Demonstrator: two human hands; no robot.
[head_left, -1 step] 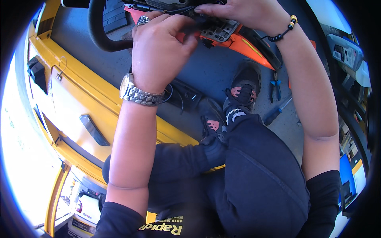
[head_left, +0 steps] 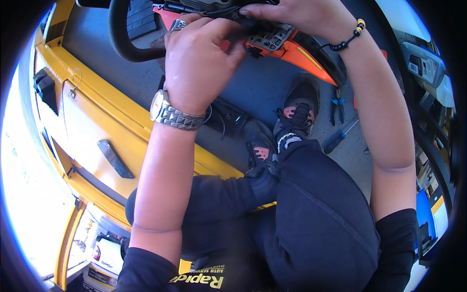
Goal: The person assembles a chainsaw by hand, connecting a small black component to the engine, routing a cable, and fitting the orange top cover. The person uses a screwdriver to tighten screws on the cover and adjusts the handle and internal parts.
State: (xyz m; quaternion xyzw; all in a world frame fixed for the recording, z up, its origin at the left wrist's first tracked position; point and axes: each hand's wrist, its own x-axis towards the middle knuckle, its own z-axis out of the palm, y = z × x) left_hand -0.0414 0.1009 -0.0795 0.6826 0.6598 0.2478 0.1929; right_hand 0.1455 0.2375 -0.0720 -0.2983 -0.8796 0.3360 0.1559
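Observation:
An orange and black power tool, by its shape a chainsaw [head_left: 311, 61], lies at the top edge with bare metal parts exposed. Its curved black handle [head_left: 116, 29] arches off to the left. My left hand [head_left: 199, 61], with a ring and a steel watch, is closed over the middle of it. Thumb and forefinger pinch at a dark, blurred spot, and what they hold cannot be made out. Coming from the right, my right hand [head_left: 311, 17] wears a beaded bracelet and bends over the machine. Its thumb presses near the same spot; the other fingers are mostly hidden.
Blue-handled pliers [head_left: 337, 107] and a screwdriver [head_left: 340, 137] lie on the grey floor beside my shoes [head_left: 299, 104]. A phone [head_left: 116, 159] rests on the yellow frame [head_left: 104, 104] at left. A grey bottle [head_left: 422, 64] stands far right.
My left hand and wrist have shifted slightly to the right over the chainsaw. The black handle has moved a little the same way. My right hand stays nearly in place.

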